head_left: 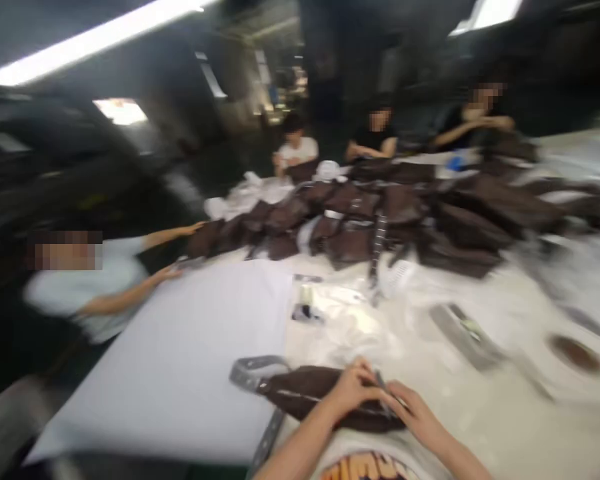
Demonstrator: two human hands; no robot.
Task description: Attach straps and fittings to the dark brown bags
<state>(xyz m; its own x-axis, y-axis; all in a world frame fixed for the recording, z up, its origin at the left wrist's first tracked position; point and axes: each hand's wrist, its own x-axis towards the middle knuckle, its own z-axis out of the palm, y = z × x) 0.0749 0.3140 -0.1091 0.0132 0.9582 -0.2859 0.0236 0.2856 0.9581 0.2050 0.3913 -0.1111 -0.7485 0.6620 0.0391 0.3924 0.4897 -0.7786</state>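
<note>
A dark brown fabric bag (pixel 310 393) lies on the white table right in front of me, with a grey webbing strap (pixel 255 371) looping out at its left end. A second length of grey strap (pixel 267 440) runs down past the table edge. My left hand (pixel 353 390) and my right hand (pixel 415 415) both grip the top of the bag. Between my fingers, a small grey strip or fitting (pixel 381 390) shows, too blurred to identify. My fingers hide part of the bag.
A large white sheet (pixel 170 360) lies to my left, and crumpled clear plastic (pixel 345 327) to my right of it. A long heap of brown bags (pixel 375 213) fills the table's middle. Several co-workers sit around it, one with a hand (pixel 169 272) on the table.
</note>
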